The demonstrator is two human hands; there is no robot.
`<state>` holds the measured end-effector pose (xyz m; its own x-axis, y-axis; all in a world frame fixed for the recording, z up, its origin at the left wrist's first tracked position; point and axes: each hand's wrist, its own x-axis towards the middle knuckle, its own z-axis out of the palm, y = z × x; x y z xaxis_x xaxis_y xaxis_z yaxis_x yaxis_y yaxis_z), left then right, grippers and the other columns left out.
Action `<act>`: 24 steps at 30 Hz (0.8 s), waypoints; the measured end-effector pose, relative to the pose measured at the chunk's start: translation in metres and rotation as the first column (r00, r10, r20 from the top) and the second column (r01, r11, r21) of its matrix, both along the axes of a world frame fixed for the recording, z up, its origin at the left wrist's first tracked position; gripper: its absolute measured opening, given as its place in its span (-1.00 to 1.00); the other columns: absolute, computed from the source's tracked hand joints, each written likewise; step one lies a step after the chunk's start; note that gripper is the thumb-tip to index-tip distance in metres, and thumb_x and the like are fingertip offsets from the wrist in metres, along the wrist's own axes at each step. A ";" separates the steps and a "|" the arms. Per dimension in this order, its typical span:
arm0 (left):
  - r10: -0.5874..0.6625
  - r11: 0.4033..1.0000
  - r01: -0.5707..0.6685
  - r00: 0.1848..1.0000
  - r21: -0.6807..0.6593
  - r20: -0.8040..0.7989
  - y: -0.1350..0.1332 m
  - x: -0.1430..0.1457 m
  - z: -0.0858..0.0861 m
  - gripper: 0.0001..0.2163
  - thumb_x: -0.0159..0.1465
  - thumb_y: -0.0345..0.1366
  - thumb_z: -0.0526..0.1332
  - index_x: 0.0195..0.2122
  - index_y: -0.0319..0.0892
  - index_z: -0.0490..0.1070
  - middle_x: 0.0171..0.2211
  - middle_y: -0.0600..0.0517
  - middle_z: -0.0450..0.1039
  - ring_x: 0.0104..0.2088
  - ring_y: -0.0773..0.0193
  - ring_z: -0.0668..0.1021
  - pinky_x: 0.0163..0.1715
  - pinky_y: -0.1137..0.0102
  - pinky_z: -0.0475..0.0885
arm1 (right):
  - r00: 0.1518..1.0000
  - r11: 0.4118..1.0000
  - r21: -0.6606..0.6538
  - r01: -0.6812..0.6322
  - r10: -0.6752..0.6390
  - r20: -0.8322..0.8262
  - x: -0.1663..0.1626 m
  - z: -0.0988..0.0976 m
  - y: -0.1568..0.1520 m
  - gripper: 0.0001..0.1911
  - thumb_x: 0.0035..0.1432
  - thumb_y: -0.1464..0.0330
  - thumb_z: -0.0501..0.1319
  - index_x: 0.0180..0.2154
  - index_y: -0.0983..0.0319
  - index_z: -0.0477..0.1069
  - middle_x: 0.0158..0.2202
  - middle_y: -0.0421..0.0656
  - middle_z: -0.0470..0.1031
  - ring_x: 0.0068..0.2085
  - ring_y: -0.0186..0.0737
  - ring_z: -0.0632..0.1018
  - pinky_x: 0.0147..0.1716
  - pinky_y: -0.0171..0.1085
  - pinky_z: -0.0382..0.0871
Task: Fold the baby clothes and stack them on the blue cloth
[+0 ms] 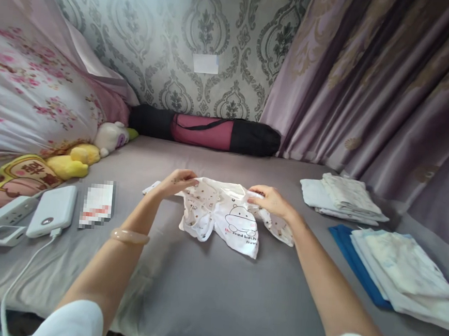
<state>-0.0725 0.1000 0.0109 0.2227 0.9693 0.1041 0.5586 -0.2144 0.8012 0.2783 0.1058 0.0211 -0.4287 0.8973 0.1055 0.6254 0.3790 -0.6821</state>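
A small white baby shirt (239, 223) with a cartoon animal and lettering on its front hangs between my hands, just over the grey bedsheet (214, 302). My left hand (179, 181) grips it at one shoulder, fingers closed on the cloth. At the other shoulder, my right hand (270, 200) pinches the fabric near the neckline. The sleeves carry a small brown print, and the lower part of the shirt droops in folds.
Folded light clothes lie in a stack (342, 198) at right, with a second pile (406, 270) on blue cloth nearer. At left are a power bank (52, 211), a power strip (3, 218) and plush toys (67, 163). A long black-and-maroon bag (204, 131) lies along the wall.
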 end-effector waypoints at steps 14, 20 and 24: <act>-0.009 0.913 -0.103 0.962 0.394 0.273 -0.082 0.024 0.123 -0.67 0.16 -0.02 0.26 -0.29 -0.22 0.44 -0.45 0.05 0.39 -0.47 0.37 0.40 -0.49 0.48 0.33 | 0.887 0.955 0.247 0.162 -0.032 -0.460 0.000 0.107 -0.061 -0.54 0.04 0.04 0.31 -0.14 0.22 0.56 -0.22 -0.12 0.58 -0.22 -0.17 0.55 -0.21 -0.23 0.45; 0.064 0.800 -0.037 0.998 0.598 -0.023 -0.099 0.023 0.155 -0.75 0.13 -0.08 0.25 -0.37 -0.17 0.51 -0.38 0.03 0.38 -0.36 0.33 0.43 -0.36 0.47 0.39 | 0.962 0.981 0.189 0.043 0.010 -0.271 0.014 0.139 -0.082 -0.51 -0.10 -0.02 0.39 -0.31 0.25 0.58 -0.35 -0.14 0.54 -0.29 -0.18 0.53 -0.29 -0.27 0.45; 0.194 0.730 -0.177 0.980 0.661 0.048 -0.104 0.024 0.162 -0.78 0.16 -0.11 0.23 -0.35 -0.15 0.53 -0.38 0.04 0.40 -0.35 0.30 0.45 -0.34 0.46 0.38 | 0.907 0.988 0.129 0.087 -0.024 -0.421 0.022 0.146 -0.083 -0.53 -0.01 -0.04 0.34 -0.25 0.21 0.54 -0.36 -0.16 0.55 -0.34 -0.23 0.53 -0.35 -0.29 0.46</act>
